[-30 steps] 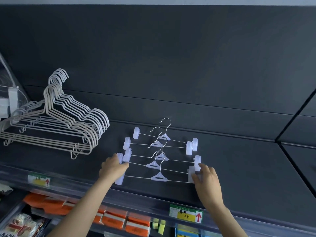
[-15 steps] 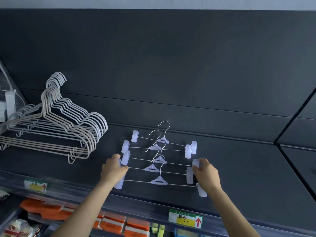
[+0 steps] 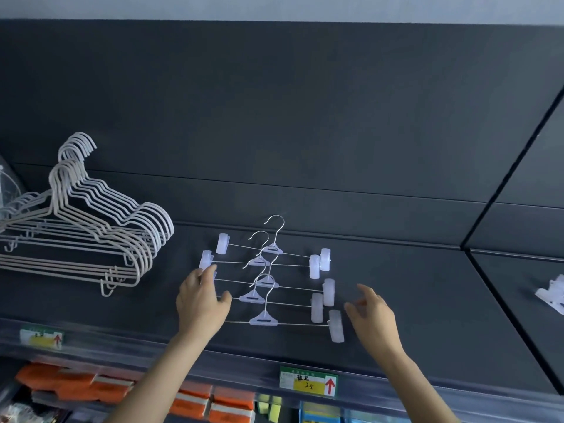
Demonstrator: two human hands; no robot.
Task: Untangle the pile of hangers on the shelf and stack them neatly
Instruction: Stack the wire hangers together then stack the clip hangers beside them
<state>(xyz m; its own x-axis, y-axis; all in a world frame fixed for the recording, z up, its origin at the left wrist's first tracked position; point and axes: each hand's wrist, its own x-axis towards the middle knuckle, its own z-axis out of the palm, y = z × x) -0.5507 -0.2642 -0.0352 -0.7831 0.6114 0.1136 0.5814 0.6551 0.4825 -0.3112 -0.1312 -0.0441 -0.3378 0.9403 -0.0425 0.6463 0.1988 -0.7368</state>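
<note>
Head view. Five clip hangers [image 3: 264, 282] lie flat on the dark shelf [image 3: 427, 303], mid-shelf, in a staggered overlapping column, with metal hooks pointing toward the back wall and translucent clips at both wire ends. Left hand [image 3: 201, 303] lies palm down on the left ends of the lower three hangers, covering their clips. Its grip is apart: fingers stretched toward the second hanger's left clip, thumb splayed right against a wire. Right hand [image 3: 370, 315] is just beside the right-end clips, not touching them. Grip apart, fingers spread and slightly motion-blurred, holding nothing. A nested stack of white wire hangers [image 3: 91, 236] lies well apart at the shelf's left. A green and yellow price tag [image 3: 308, 384] sits on the shelf's front rail. Orange packets [image 3: 198, 401] sit on the level below.
</note>
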